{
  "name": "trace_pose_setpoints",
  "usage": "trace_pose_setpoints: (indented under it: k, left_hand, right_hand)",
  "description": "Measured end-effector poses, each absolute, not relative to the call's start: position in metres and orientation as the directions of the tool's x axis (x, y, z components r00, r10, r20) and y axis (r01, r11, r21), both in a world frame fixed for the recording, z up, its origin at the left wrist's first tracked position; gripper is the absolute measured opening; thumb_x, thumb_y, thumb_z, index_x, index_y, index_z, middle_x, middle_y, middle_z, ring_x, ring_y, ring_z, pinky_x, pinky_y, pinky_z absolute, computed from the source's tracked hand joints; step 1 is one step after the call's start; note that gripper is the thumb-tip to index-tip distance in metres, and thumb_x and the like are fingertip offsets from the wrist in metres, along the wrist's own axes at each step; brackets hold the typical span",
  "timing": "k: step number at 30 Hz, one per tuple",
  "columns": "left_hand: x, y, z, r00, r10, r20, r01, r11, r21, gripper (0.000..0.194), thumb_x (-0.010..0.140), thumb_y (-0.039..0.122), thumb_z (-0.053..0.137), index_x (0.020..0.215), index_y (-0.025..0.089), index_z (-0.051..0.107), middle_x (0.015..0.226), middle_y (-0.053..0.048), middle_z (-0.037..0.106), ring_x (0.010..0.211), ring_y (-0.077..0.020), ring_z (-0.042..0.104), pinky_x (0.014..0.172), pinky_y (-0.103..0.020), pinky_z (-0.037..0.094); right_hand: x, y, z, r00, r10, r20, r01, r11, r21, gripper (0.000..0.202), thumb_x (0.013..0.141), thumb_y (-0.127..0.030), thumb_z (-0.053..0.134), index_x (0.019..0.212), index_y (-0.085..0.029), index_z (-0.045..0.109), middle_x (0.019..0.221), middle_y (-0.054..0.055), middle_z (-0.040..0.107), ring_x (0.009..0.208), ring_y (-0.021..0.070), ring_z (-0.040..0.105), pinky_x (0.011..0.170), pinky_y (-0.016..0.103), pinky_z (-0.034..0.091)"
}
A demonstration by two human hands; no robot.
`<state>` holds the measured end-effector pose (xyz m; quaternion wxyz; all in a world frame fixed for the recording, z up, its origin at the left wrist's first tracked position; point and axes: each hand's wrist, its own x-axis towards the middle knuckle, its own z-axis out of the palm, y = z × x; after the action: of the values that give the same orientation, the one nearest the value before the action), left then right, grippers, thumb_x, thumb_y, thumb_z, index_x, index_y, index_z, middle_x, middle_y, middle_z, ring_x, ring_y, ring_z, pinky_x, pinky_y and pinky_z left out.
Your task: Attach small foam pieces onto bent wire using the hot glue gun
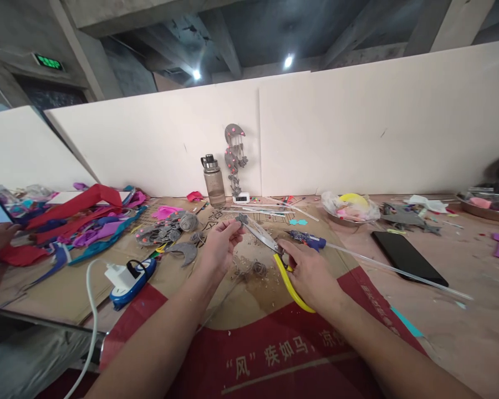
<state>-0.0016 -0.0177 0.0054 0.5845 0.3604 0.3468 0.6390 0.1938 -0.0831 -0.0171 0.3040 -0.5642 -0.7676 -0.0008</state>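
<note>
My left hand (224, 242) pinches a small grey piece (242, 219), perhaps felt or yarn, between thumb and fingers. In my right hand (311, 270) is a pair of scissors (289, 285) with yellow handles, its blades pointing up and left. The blade tips (249, 224) meet or nearly meet the grey piece. Beneath my hands, a loose tangle of grey yarn (258, 268) lies on the cardboard among small scraps. A grey crescent (183, 252) and a ball of grey yarn (188, 221) are left of my left hand.
A hot glue gun (307, 239) with a long clear stick lies beyond my right hand, near a black phone (407, 257). A blue power strip (133, 285) is at left, with coloured fabric (83, 208) behind it. A water bottle (214, 183) stands near the white partition (357, 127).
</note>
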Motion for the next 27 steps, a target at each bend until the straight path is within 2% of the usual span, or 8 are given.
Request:
trace_pose_setpoints:
  k: [6,11,18,27]
  left_hand:
    - [-0.0023,-0.0158,0.0052,-0.091,0.994,0.059,-0.535,-0.099,0.839,0.035,0.053,0.025,0.085,0.075,0.013,0.061,0.066,0.002,0.06,0.062,-0.0086,0.06,0.058,-0.02,0.043]
    - [0.0002,-0.0188,0.0059,-0.087,0.994,0.07,-0.519,-0.105,0.848,0.036,0.053,0.026,0.085,0.075,0.013,0.06,0.068,0.001,0.061,0.063,-0.0093,0.06,0.059,-0.021,0.042]
    - [0.0034,-0.0218,0.0072,-0.094,0.99,0.104,-0.495,-0.137,0.858,0.034,0.053,0.026,0.084,0.074,0.014,0.059,0.066,0.002,0.06,0.063,-0.0094,0.059,0.058,-0.021,0.04]
    - [0.005,-0.0241,0.0077,-0.113,0.982,0.151,-0.44,-0.185,0.878,0.03,0.057,0.024,0.081,0.074,0.014,0.058,0.066,0.002,0.06,0.064,-0.0099,0.06,0.058,-0.022,0.039]
  right_hand:
    - [0.1916,-0.086,-0.0137,-0.164,0.899,0.407,0.955,0.248,-0.164,0.039,0.084,-0.028,0.053,0.122,-0.025,0.062,0.089,0.007,0.072,0.079,0.0212,0.065,0.069,0.029,0.044]
    - [0.1925,-0.0849,-0.018,-0.19,0.882,0.432,0.966,0.247,-0.079,0.041,0.087,-0.032,0.051,0.126,-0.027,0.059,0.099,0.007,0.073,0.085,0.0225,0.067,0.07,0.03,0.045]
    - [0.1947,-0.0838,-0.019,-0.191,0.869,0.457,0.97,0.239,-0.05,0.04,0.086,-0.03,0.051,0.124,-0.028,0.06,0.092,0.006,0.073,0.082,0.0213,0.066,0.069,0.028,0.044]
    - [0.1934,-0.0842,-0.0182,-0.175,0.892,0.418,0.975,0.215,-0.051,0.039,0.087,-0.031,0.05,0.126,-0.028,0.058,0.103,0.007,0.072,0.084,0.0222,0.067,0.066,0.03,0.044]
